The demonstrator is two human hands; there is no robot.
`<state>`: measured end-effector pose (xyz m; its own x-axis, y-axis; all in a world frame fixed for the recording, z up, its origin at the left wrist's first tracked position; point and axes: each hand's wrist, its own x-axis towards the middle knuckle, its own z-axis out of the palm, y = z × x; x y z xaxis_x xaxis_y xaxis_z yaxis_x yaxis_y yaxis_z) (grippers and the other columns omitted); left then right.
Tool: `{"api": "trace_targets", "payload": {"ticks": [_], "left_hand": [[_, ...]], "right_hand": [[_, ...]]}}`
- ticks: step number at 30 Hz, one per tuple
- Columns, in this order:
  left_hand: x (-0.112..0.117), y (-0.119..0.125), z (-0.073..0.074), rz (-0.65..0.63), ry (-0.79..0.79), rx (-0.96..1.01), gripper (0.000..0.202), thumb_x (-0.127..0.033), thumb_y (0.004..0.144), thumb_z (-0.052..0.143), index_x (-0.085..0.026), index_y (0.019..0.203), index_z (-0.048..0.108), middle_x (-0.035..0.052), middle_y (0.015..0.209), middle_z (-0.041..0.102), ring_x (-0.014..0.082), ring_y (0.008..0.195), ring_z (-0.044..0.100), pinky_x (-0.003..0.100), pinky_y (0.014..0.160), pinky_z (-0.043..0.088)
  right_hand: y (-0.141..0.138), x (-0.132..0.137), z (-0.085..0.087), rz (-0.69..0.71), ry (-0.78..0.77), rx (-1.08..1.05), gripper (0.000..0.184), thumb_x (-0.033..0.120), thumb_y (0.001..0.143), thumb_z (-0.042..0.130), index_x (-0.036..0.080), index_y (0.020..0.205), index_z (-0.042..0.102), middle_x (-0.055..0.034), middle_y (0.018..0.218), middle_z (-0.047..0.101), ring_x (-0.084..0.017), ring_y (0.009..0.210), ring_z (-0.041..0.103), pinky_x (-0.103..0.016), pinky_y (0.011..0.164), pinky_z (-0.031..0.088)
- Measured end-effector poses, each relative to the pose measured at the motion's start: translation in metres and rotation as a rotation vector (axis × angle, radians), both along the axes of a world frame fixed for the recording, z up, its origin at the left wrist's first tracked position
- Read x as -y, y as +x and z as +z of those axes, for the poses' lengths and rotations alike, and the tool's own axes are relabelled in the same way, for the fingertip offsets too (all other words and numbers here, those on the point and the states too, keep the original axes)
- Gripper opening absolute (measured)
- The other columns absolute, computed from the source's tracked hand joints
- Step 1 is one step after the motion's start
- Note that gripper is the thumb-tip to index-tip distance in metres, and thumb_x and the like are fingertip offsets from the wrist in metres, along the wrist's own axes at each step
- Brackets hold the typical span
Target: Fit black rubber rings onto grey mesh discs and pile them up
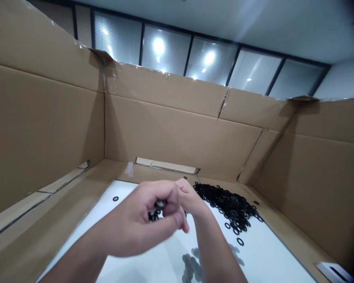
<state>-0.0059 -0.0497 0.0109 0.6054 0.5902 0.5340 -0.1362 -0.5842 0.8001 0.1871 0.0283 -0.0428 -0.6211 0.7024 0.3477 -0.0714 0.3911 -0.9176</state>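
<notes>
My left hand point(141, 224) is raised over the white board, its fingers curled round and thumb and forefinger together; whatever they pinch does not show. Right behind it and touching or nearly so, my right hand point(190, 196) has bent fingers, mostly covered by the left one. Through the gap in the left hand's curl, some black rings point(154, 215) appear; whether they lie on the board or in a hand I cannot tell. A big heap of black rings point(230, 204) lies to the right of both hands. Grey, see-through discs point(191, 268) overlap beside my right forearm.
The white board point(141, 263) lies inside a large cardboard box with tall walls point(171, 129). One loose black ring point(115, 199) is at the board's left, another ring point(256, 203) by the right edge. A white item with a dark slot point(334, 272) sits at the lower right.
</notes>
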Motion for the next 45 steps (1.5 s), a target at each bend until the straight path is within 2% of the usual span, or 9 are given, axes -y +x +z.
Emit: {"api": "trace_targets", "payload": {"ticks": [3,7,11,19,25,31,35,40,45], "left_hand": [[0.003,0.001,0.0,0.018,0.035,0.009,0.028,-0.01,0.09,0.054,-0.022,0.072,0.038,0.0011,0.076,0.062,0.0172,0.075,0.065,0.03,0.065,0.054],[-0.01,-0.001,0.0,0.273,0.145,-0.017,0.014,-0.016,0.094,0.053,-0.023,0.084,0.046,-0.0016,0.076,0.058,0.0142,0.071,0.06,0.025,0.057,0.046],[-0.017,0.002,-0.001,0.359,0.206,-0.144,0.014,-0.011,0.096,0.044,-0.024,0.096,0.047,-0.0015,0.082,0.065,0.0154,0.077,0.062,0.027,0.064,0.047],[-0.016,0.009,-0.007,0.519,0.334,-0.256,0.034,-0.004,0.089,0.044,-0.026,0.114,0.046,0.0024,0.106,0.063,0.0184,0.092,0.062,0.031,0.074,0.049],[-0.024,0.002,-0.011,0.388,0.212,-0.134,0.043,-0.013,0.094,0.051,-0.029,0.132,0.041,0.0059,0.113,0.063,0.0203,0.101,0.062,0.031,0.077,0.053],[-0.03,-0.003,-0.003,0.328,-0.017,0.004,0.018,-0.035,0.098,0.057,-0.021,0.108,0.061,0.0016,0.086,0.063,0.0138,0.076,0.062,0.025,0.063,0.053],[-0.032,-0.002,-0.001,0.309,-0.141,0.056,0.017,-0.033,0.092,0.068,-0.018,0.1,0.067,0.0008,0.086,0.067,0.0126,0.073,0.065,0.025,0.068,0.055],[-0.033,0.001,-0.003,0.298,-0.19,0.13,0.017,-0.032,0.087,0.074,-0.018,0.096,0.069,0.0016,0.086,0.071,0.0147,0.08,0.068,0.026,0.073,0.056],[-0.035,0.003,-0.003,0.189,-0.21,0.137,0.017,-0.031,0.088,0.073,-0.018,0.098,0.069,0.0002,0.079,0.069,0.0124,0.073,0.065,0.025,0.07,0.055]], "right_hand": [[-0.002,0.0,0.001,-0.048,0.023,-0.001,0.065,0.066,0.092,0.055,0.015,0.051,0.053,0.0031,0.04,0.051,-0.006,0.033,0.041,-0.018,0.034,0.027],[-0.005,0.012,0.009,-0.094,0.057,-0.052,0.066,0.073,0.092,0.047,0.015,0.062,0.057,0.0056,0.04,0.045,-0.008,0.033,0.044,-0.019,0.035,0.032],[-0.007,0.031,0.021,-0.167,0.11,-0.113,0.051,0.059,0.097,0.053,0.017,0.068,0.053,0.0057,0.047,0.05,-0.008,0.04,0.049,-0.02,0.043,0.041],[-0.014,0.043,0.031,-0.361,0.111,-0.135,0.036,0.046,0.092,0.068,0.017,0.075,0.057,0.0084,0.047,0.048,-0.006,0.037,0.043,-0.018,0.041,0.033],[-0.013,0.044,0.034,-0.443,0.137,-0.201,0.031,0.042,0.093,0.068,0.017,0.077,0.06,0.0085,0.046,0.047,-0.005,0.036,0.04,-0.017,0.038,0.029],[-0.011,0.046,0.033,-0.474,0.241,-0.229,0.03,0.04,0.095,0.066,0.018,0.077,0.058,0.0081,0.049,0.049,-0.006,0.039,0.043,-0.018,0.04,0.03],[-0.013,0.047,0.03,-0.453,0.318,-0.18,0.032,0.043,0.102,0.054,0.019,0.082,0.06,0.0063,0.053,0.053,-0.007,0.044,0.046,-0.02,0.046,0.034],[-0.018,0.048,0.028,-0.539,0.452,-0.116,0.046,0.045,0.106,0.042,0.019,0.069,0.05,0.0037,0.055,0.051,-0.01,0.05,0.047,-0.023,0.051,0.036],[-0.026,0.047,0.022,-0.729,0.555,-0.177,0.047,0.043,0.106,0.044,0.02,0.065,0.045,0.0047,0.054,0.045,-0.009,0.047,0.041,-0.024,0.048,0.031]]}}
